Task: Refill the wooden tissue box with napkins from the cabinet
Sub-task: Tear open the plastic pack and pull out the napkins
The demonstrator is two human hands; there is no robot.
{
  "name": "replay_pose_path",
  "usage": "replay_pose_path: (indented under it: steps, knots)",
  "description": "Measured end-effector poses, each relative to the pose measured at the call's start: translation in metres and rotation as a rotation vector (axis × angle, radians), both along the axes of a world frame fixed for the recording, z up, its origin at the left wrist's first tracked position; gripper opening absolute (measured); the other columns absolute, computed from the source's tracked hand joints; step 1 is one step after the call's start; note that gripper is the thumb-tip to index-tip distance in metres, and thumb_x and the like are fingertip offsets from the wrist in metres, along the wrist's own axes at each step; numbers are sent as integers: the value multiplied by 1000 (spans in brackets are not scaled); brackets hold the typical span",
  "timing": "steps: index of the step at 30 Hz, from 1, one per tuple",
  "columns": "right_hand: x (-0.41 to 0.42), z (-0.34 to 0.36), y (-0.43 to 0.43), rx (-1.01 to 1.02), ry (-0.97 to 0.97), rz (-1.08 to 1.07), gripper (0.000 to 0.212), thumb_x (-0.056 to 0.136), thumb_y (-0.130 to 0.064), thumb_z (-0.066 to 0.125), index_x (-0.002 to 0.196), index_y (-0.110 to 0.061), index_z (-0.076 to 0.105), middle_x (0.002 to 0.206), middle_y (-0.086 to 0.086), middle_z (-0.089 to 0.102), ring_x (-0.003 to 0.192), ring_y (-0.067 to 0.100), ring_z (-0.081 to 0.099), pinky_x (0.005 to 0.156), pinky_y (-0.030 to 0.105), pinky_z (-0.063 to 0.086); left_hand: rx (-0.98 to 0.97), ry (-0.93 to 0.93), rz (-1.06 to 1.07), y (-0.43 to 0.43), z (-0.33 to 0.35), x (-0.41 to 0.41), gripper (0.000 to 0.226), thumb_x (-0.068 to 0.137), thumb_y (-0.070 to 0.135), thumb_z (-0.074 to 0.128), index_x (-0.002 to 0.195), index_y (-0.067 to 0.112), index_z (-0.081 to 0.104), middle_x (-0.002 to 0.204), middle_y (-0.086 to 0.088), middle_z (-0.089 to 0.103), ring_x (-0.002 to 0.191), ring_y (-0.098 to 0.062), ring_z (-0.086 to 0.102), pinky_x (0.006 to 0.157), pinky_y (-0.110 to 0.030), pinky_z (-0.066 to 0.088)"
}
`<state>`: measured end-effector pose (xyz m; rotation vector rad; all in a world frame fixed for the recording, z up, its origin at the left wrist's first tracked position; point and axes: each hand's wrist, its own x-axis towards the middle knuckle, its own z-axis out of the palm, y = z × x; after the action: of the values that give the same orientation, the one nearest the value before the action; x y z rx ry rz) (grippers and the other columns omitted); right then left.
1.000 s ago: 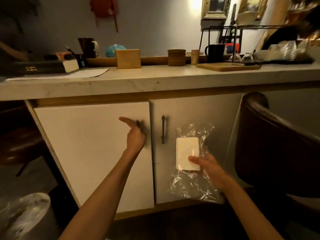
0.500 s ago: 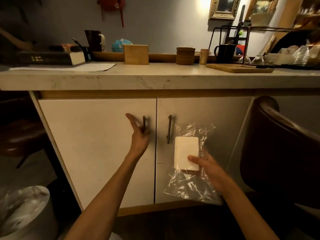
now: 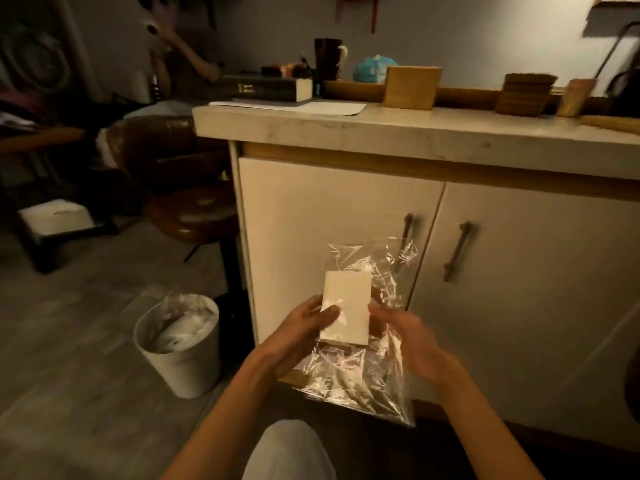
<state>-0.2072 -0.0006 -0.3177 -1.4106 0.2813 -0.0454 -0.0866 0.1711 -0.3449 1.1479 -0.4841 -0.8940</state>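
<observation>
Napkin pack (image 3: 347,308) now between left hand (image 3: 300,332) and right hand (image 3: 406,338)

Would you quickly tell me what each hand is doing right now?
Left hand: holding the napkin stack.
Right hand: holding the clear plastic bag.

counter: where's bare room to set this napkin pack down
Bare strip along the counter front edge, between the paper and the board, in front of the box. The pack would likely fit there. Crowded: the back row with box, coasters and cup; the left end under paper and book.
</observation>
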Motion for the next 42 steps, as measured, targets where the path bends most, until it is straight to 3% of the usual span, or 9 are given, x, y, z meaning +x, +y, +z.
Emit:
replay_pose_path:
  steps: [3,5,9,13,19,24,34,39,42]
  knots:
    - [13,4,2,-2,-22,40,56,78,-44,69,122,-10,62,122,7,68,113,22,64,95,43,47,25,33,44,23,8,13,58,86,21,70,137,15,44,131,-16,62,118,-37,60,90,-50,54]
    - [20,16,1,94,7,-17,66,73,-42,80,123,-5,57,121,15,66,104,26,67,89,46,52,30,57,70,34,22,17,58,86,20,70,137,15,44,129,-17,63,117,-38,61,88,-51,54]
    - [20,85,15,261,57,-34,31,93,-19,52,120,-5,57,91,9,73,68,16,69,55,27,57,86,120,92,48,81,19,50,88,15,68,131,16,44,120,-16,67,105,-34,67,72,-42,59]
    - [23,176,22,266,102,-143,36,97,-24,53,129,-8,58,102,10,73,74,18,71,61,29,60,106,159,108,61,169,16,44,87,13,66,126,18,45,113,-9,70,96,-26,70,61,-31,57]
    - [8,326,32,142,227,-302,35,93,-21,61,125,-7,61,114,15,71,78,17,66,63,25,57,113,228,103,72,324,4,64,70,25,84,123,19,48,121,-10,68,104,-26,68,76,-36,59]
    - [-10,471,67,132,279,-194,26,96,-24,57,118,-12,65,106,8,74,94,23,72,79,34,60,169,199,188,92,464,-2,37,89,17,63,122,23,46,122,-8,62,100,-22,67,66,-36,59]
    - [-19,533,62,129,168,-353,27,92,-15,62,118,-9,68,105,9,75,90,17,72,74,28,56,104,166,10,71,536,18,51,85,23,68,128,22,42,133,-9,57,119,-32,60,87,-55,55]
    - [-16,539,50,-494,132,-724,49,97,-21,57,144,-13,45,143,5,53,129,16,51,105,34,46,168,8,74,30,544,18,53,91,25,65,134,23,34,134,-7,54,113,-25,61,83,-45,59]
    - [2,545,57,-515,72,-631,62,96,-44,51,151,-23,31,154,-4,37,139,14,38,113,44,37,180,-127,110,-2,548,12,55,92,27,62,135,25,29,132,-3,52,109,-16,60,75,-32,60]
